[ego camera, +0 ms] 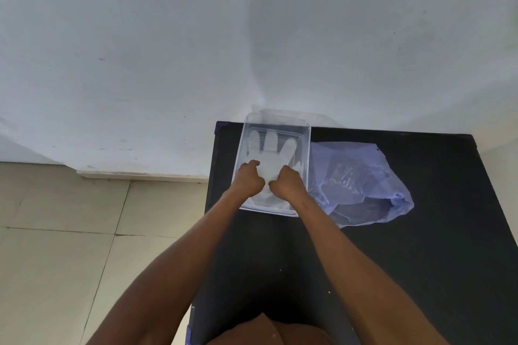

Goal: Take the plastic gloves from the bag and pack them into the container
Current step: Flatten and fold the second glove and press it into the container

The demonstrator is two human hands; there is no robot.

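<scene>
A black tabletop [420,260] fills the lower right of the frame, against a pale wall [168,36]; a tiled floor [56,232] shows at lower left.

Near the far edge of the tabletop, a little right of the frame's centre, stands a clear plastic container [307,148], rectangular and shallow. Its lid seems to lie open behind it, but this part is too faint to be sure. Inside the container lies a whitish, half-transparent glove [270,148], spread flat, with its fingers pointing to the top of the frame and its cuff near the container's lower edge.

Both hands rest on the lower half of the glove, inside the container. The left hand [248,178] is on the glove's left side and the right hand [288,180] on its right side, with a narrow gap between them. The fingers of both hands are curled down onto the glove; whether they pinch the plastic or only press on it cannot be told. Both bare forearms reach up from the bottom of the frame.

Just right of the container, touching its side, lies a thin bluish bag [361,179], crumpled, with its mouth toward the lower right. More clear plastic shows through it, but its shape is not plain
</scene>
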